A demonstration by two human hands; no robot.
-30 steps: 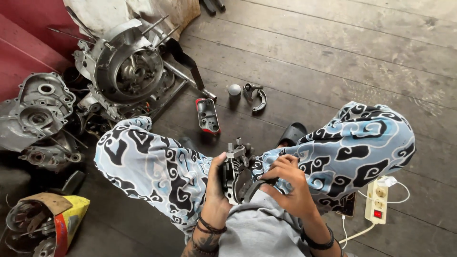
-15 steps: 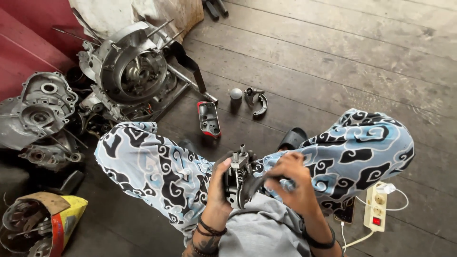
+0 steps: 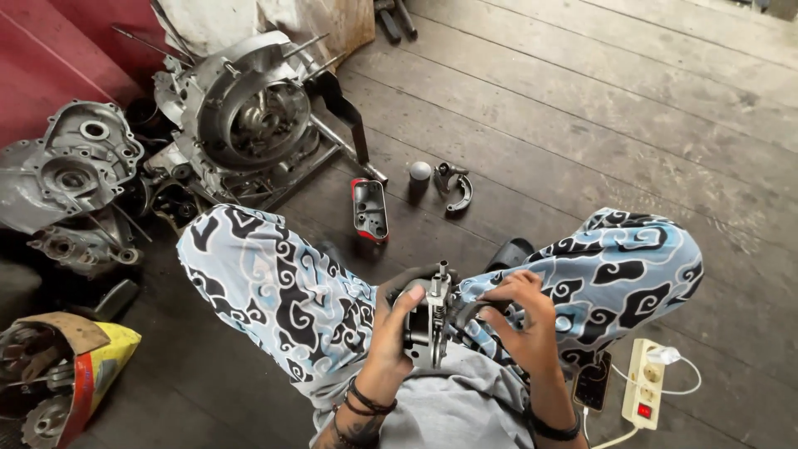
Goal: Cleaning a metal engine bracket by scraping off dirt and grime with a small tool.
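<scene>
A small metal engine part [image 3: 430, 320] is held over the lap, left hand [image 3: 391, 333] clasped around it, right hand [image 3: 517, 320] fingers curled at its side; steady support is advisable.

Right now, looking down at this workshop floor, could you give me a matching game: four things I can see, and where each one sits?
Things:
1. small metal part
2. power strip
3. yellow sack
4. engine casing

Places:
A. upper left, by the red wall
B. lower left corner, full of gears
C. held in both hands over the lap
D. lower right, beside the knee

Pairs: 1-C, 2-D, 3-B, 4-A
</scene>
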